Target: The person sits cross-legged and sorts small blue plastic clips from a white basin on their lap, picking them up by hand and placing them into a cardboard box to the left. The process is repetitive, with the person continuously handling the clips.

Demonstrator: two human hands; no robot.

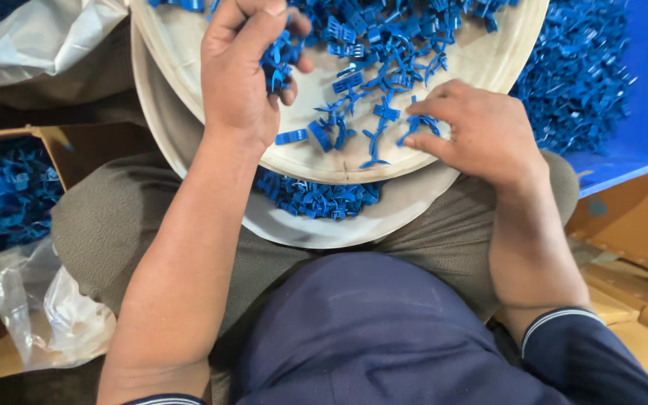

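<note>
- Nearest the camera, the person's dark navy shirt front point(373, 330) is filling the bottom of the view, with grey-brown trousers point(106, 225) showing over the knees on either side.
- A shallow round cream-coloured plastic tray point(481, 60) is resting on the person's lap, tilted, lying on top of a second round cream tray point(406, 206) whose rim is showing below it.
- Small blue moulded plastic clips point(384, 45) are lying scattered and heaped across the upper tray; a smaller cluster of them is sitting in the gap on the lower tray, just under the upper tray's near edge.
- The left hand point(245, 67) is hovering over the left part of the upper tray, its fingers curling closed around a small bunch of the blue clips, thumb pressing them from above.
- The right hand point(481, 131) is resting on the near right of the upper tray, its fingers drawn narrow, with the thumb and forefinger tips pinching one blue clip against the tray surface.
- A blue plastic crate point(639, 135) is standing just beside the trays on the right, holding a mass of the same blue clips.
- A brown cardboard box point(69, 142) on the left is holding more blue clips, with a crumpled clear plastic bag point(46, 307) lying below it.
- More brown cardboard point(639, 225) is lying at the right edge.
</note>
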